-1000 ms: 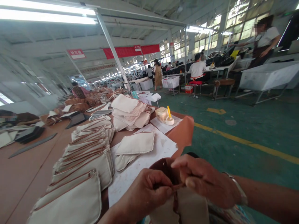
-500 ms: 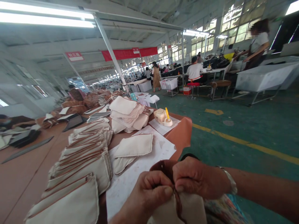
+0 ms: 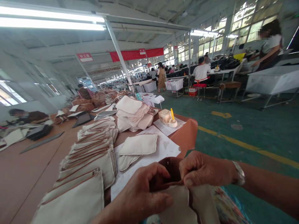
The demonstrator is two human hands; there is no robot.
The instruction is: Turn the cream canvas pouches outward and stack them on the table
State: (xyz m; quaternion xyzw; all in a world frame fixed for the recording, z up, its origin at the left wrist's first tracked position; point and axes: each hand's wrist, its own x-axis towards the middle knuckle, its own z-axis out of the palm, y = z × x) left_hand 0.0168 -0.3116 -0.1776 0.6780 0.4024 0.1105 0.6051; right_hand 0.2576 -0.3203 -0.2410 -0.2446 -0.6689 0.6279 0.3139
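Count first. 1 big white sheet (image 3: 167,147) lies on the table (image 3: 28,180); 2 cream pieces (image 3: 140,143) lie on it, one partly over the other. L of the sheet is a row of cream pouches (image 3: 77,196) w/ brown edges; they overlap, so I cannot give an exact no. Beyond the sheet is 1 pile of cream panels (image 3: 130,105), also overlapping, qty not clear. Just beyond the sheet's R part: 1 small paper (image 3: 161,127), and on it 1 plastic container (image 3: 164,116) w/ 1 yellow stick (image 3: 172,114). Well L of the sheet, 1 dark strip (image 3: 43,142).

The worked pouch (image 3: 182,203), 1 pc, is in front of the sheet, toward the person, w/ its brown part (image 3: 170,163) behind the rim.

Grip: R hand (image 3: 206,171), w/ 1 bracelet (image 3: 239,174), has thumb & index pressed together on the pouch rim, near the dark seam. L hand (image 3: 140,189) has thumb & index wide apart, at the pouch's L side; the thumb lies before the cream cloth. Its other fingers are hidden, so I cannot tell what they touch.
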